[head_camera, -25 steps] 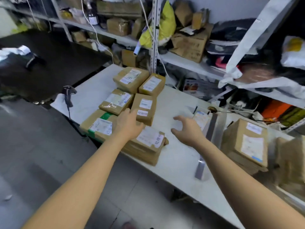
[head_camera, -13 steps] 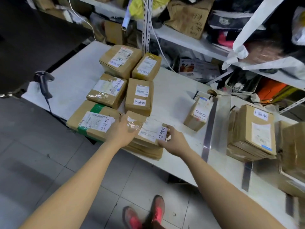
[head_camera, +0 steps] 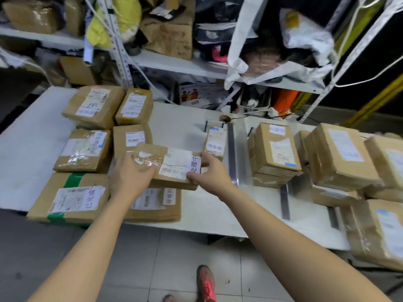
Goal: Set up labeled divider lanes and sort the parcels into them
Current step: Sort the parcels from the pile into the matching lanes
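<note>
Now both hands (head_camera: 133,179) clamp the parcel's (head_camera: 172,168) ends, long axis left-right.

A parcel sorting room: taped brown cardboard parcels (head_camera: 87,149) with shipping labels cover a white worktable (head_camera: 24,153), and at twelve o'clock white metal shelving (head_camera: 178,65) holds more packages.

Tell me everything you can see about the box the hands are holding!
The held parcel is a flat brown cardboard box with shiny clear tape, a white barcode label and a white handwritten tag. The left hand and right hand grip its two ends, lifting it slightly tilted above another parcel near the table's front edge.
</note>
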A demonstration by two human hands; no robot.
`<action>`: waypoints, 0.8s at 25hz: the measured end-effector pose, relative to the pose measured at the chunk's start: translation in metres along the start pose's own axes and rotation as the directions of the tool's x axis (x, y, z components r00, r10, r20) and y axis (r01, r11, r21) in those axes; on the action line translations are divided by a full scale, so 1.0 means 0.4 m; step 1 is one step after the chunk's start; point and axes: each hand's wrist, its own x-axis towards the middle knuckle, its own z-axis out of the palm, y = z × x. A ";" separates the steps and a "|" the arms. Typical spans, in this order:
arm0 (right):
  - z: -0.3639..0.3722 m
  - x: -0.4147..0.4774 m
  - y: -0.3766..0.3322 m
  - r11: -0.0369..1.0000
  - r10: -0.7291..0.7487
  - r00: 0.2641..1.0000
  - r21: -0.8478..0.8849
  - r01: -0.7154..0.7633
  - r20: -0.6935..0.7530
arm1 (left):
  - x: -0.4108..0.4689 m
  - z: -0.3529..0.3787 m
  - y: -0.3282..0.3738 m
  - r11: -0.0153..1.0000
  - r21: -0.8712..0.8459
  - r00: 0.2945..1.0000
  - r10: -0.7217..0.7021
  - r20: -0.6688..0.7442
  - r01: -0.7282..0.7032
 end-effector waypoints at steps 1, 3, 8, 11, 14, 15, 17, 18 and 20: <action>-0.040 -0.010 -0.005 1.000 0.004 0.999 0.009 -0.004 -0.036 | 0.001 0.009 0.040 0.999 -0.022 0.999 0.035 0.002 -0.035; -0.126 -0.031 -0.004 1.000 0.024 0.991 0.021 -0.021 -0.130 | -0.010 0.035 0.134 0.995 -0.064 0.996 0.084 0.021 -0.083; -0.366 -0.065 0.069 0.999 0.029 0.953 0.048 -0.015 -0.301 | -0.034 0.127 0.383 0.960 -0.127 0.965 0.257 0.055 -0.248; -0.495 -0.069 0.140 0.994 0.029 0.921 0.112 0.016 -0.388 | -0.047 0.189 0.525 0.945 -0.166 0.952 0.296 0.072 -0.281; -0.588 -0.052 0.219 0.983 0.092 0.893 0.184 -0.011 -0.440 | -0.065 0.264 0.650 0.932 -0.189 0.930 0.338 0.146 -0.309; -0.610 -0.046 0.239 0.978 0.118 0.885 0.208 -0.025 -0.450 | -0.064 0.286 0.681 0.929 -0.186 0.919 0.353 0.174 -0.321; -0.647 -0.029 0.273 0.967 0.168 0.871 0.248 -0.055 -0.461 | -0.055 0.323 0.733 0.926 -0.161 0.902 0.372 0.221 -0.342; -0.664 -0.024 0.285 0.957 0.195 0.868 0.283 -0.066 -0.456 | -0.046 0.342 0.756 0.924 -0.145 0.891 0.380 0.248 -0.353; -0.680 -0.011 0.307 0.935 0.239 0.866 0.346 -0.083 -0.439 | -0.017 0.374 0.786 0.917 -0.136 0.867 0.399 0.299 -0.375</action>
